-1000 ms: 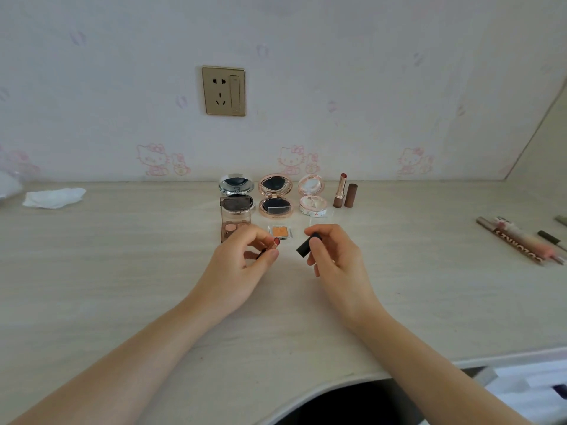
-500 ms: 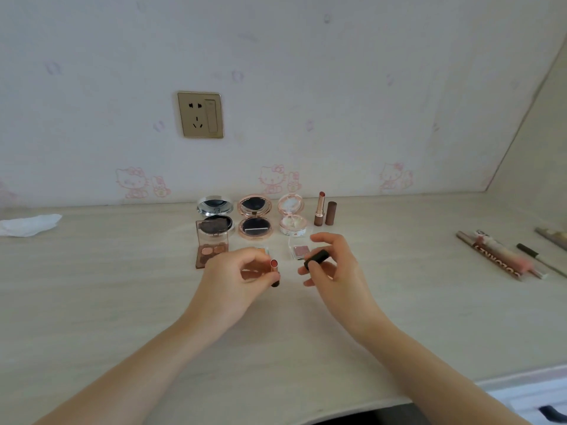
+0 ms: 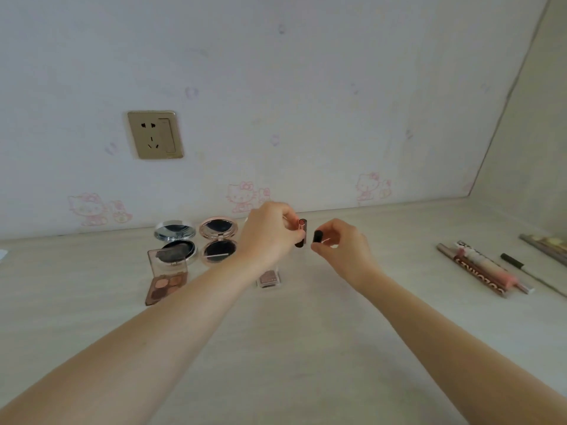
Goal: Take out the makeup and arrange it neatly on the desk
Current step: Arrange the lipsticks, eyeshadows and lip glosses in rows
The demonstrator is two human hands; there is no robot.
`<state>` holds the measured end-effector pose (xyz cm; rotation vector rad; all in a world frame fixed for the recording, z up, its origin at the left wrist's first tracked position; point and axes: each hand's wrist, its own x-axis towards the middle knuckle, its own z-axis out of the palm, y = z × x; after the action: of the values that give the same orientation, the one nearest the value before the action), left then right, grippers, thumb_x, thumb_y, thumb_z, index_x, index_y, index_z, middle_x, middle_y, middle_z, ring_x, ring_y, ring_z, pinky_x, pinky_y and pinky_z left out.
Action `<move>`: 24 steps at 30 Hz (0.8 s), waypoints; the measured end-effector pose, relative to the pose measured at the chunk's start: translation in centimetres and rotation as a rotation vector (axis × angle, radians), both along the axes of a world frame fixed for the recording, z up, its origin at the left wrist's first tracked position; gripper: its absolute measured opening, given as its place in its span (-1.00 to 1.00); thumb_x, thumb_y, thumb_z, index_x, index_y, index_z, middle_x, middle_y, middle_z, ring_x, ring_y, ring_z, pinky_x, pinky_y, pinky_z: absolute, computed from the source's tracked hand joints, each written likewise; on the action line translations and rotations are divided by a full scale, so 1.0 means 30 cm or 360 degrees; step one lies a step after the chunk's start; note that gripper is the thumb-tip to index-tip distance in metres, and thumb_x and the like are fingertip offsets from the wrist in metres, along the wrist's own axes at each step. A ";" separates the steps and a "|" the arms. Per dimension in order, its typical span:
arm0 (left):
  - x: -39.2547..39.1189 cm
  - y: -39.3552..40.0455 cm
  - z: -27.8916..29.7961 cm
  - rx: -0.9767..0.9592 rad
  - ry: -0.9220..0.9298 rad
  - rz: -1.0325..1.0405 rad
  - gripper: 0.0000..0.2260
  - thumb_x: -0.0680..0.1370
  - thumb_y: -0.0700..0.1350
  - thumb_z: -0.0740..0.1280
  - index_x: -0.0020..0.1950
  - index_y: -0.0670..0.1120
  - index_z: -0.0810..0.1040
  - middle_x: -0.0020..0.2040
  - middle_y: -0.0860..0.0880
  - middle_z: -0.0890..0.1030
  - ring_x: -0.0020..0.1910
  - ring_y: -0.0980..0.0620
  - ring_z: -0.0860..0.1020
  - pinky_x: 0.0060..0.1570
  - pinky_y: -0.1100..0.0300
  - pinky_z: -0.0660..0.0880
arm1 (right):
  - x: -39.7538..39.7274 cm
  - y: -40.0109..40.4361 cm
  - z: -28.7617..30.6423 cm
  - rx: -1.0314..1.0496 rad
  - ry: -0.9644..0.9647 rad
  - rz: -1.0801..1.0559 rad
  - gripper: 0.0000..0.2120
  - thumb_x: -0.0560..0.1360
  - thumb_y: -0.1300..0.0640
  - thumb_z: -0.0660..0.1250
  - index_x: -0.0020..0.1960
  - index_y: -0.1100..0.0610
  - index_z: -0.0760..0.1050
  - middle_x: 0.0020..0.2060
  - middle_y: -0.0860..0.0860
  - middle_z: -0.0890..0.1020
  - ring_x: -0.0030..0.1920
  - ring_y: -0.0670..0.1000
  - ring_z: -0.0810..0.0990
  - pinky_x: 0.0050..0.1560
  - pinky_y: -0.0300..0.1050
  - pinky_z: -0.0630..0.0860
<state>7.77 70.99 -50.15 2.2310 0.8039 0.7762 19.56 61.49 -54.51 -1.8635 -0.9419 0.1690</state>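
Upright in the left hand point(image 3: 270, 233) grip, the lipstick point(image 3: 301, 233) — its cap point(image 3: 317, 236) pinched in the right hand point(image 3: 343, 245) — near the desk point(image 3: 306, 348) back edge.

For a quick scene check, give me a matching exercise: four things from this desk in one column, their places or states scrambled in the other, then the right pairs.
Column one:
1. open lipstick
2. black cap
3. eyeshadow palette
4. pencils and tubes

Column two:
A. lying together on the desk's far right
B. held upright by the left hand
C. open on the desk, in front of the silver compact
D. pinched in the right hand

Pairs: 1-B, 2-D, 3-C, 4-A
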 end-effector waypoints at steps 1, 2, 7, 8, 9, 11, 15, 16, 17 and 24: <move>0.027 0.014 -0.003 0.0001 0.0061 0.0044 -0.93 0.37 -0.12 0.48 -0.23 0.00 0.60 -0.28 0.06 0.68 -0.33 0.09 0.61 -0.28 0.15 0.54 | 0.012 0.015 0.004 -0.0004 0.0001 -0.0001 -0.88 0.43 0.16 0.44 -0.07 0.08 0.54 -0.17 -0.09 0.63 -0.09 -0.06 0.60 -0.15 -0.24 0.48; 0.050 0.027 -0.009 0.0012 0.0120 0.0082 -0.92 0.35 -0.10 0.48 -0.25 0.01 0.60 -0.28 0.06 0.67 -0.27 0.04 0.63 -0.20 0.09 0.58 | 0.021 0.029 0.004 -0.0003 0.0003 0.0002 -0.87 0.43 0.15 0.44 -0.06 0.08 0.54 -0.18 -0.09 0.62 -0.11 -0.05 0.59 -0.19 -0.28 0.45; 0.105 0.065 -0.035 0.0101 0.0274 0.0177 -0.92 0.34 -0.09 0.47 -0.30 0.00 0.59 -0.28 0.06 0.65 -0.16 0.00 0.63 -0.03 0.03 0.56 | 0.047 0.080 -0.041 -0.0062 -0.0047 0.0046 -0.88 0.43 0.17 0.41 -0.07 0.03 0.52 -0.23 -0.13 0.56 -0.15 -0.08 0.52 -0.29 -0.40 0.34; 0.109 0.070 -0.039 0.0116 0.0307 0.0174 -0.92 0.34 -0.09 0.47 -0.29 0.00 0.59 -0.27 0.05 0.66 -0.15 0.00 0.63 -0.02 0.03 0.56 | 0.052 0.085 -0.053 -0.0085 -0.0056 0.0046 -0.88 0.44 0.17 0.41 -0.06 0.02 0.52 -0.23 -0.15 0.55 -0.15 -0.09 0.50 -0.29 -0.40 0.33; 0.111 0.074 -0.042 0.0129 0.0341 0.0159 -0.92 0.33 -0.09 0.48 -0.29 0.00 0.59 -0.26 0.05 0.66 -0.14 -0.01 0.63 -0.01 0.02 0.56 | 0.057 0.088 -0.064 -0.0108 -0.0063 0.0048 -0.87 0.44 0.17 0.40 -0.05 0.01 0.51 -0.22 -0.15 0.54 -0.14 -0.09 0.49 -0.29 -0.39 0.32; 0.113 0.082 -0.049 0.0131 0.0401 0.0123 -0.91 0.33 -0.10 0.48 -0.30 0.01 0.59 -0.25 0.03 0.66 -0.13 -0.01 0.62 0.02 0.01 0.54 | 0.064 0.093 -0.082 -0.0153 -0.0073 0.0054 -0.86 0.43 0.18 0.39 -0.03 0.03 0.53 -0.17 -0.12 0.58 -0.12 -0.08 0.50 -0.26 -0.31 0.34; 0.112 0.096 -0.060 0.0101 0.0451 0.0108 -0.89 0.33 -0.14 0.48 -0.32 0.00 0.57 -0.26 0.04 0.66 -0.13 0.00 0.62 0.03 0.02 0.54 | 0.076 0.103 -0.097 -0.0232 -0.0096 0.0060 -0.82 0.41 0.18 0.39 0.01 0.05 0.55 -0.09 -0.06 0.64 -0.10 -0.06 0.53 -0.17 -0.22 0.42; 0.112 0.100 -0.063 0.0095 0.0455 0.0099 -0.88 0.33 -0.16 0.48 -0.33 0.00 0.57 -0.27 0.04 0.65 -0.13 0.00 0.62 0.04 0.02 0.54 | 0.078 0.106 -0.098 -0.0238 -0.0109 0.0057 -0.82 0.41 0.18 0.39 0.01 0.06 0.55 -0.09 -0.06 0.64 -0.09 -0.05 0.54 -0.13 -0.20 0.45; 0.112 0.104 -0.065 0.0100 0.0462 0.0085 -0.88 0.32 -0.17 0.47 -0.34 -0.01 0.56 -0.28 0.05 0.64 -0.13 -0.01 0.63 0.06 0.02 0.53 | 0.080 0.107 -0.098 -0.0244 -0.0129 0.0056 -0.82 0.42 0.18 0.39 0.02 0.06 0.55 -0.09 -0.06 0.64 -0.07 -0.04 0.54 -0.10 -0.17 0.47; 0.108 0.119 -0.073 0.0058 0.0463 0.0033 -0.83 0.33 -0.24 0.46 -0.34 0.03 0.57 -0.35 0.13 0.59 -0.11 0.01 0.62 -0.02 0.11 0.54 | 0.081 0.121 -0.105 -0.0275 -0.0192 0.0055 -0.79 0.40 0.18 0.37 0.03 0.06 0.55 -0.09 -0.04 0.66 -0.04 -0.02 0.56 0.01 -0.09 0.53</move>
<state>11.03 74.57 -52.33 2.4052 0.9564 0.4835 21.99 65.11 -57.66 -2.0354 -1.0709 0.1651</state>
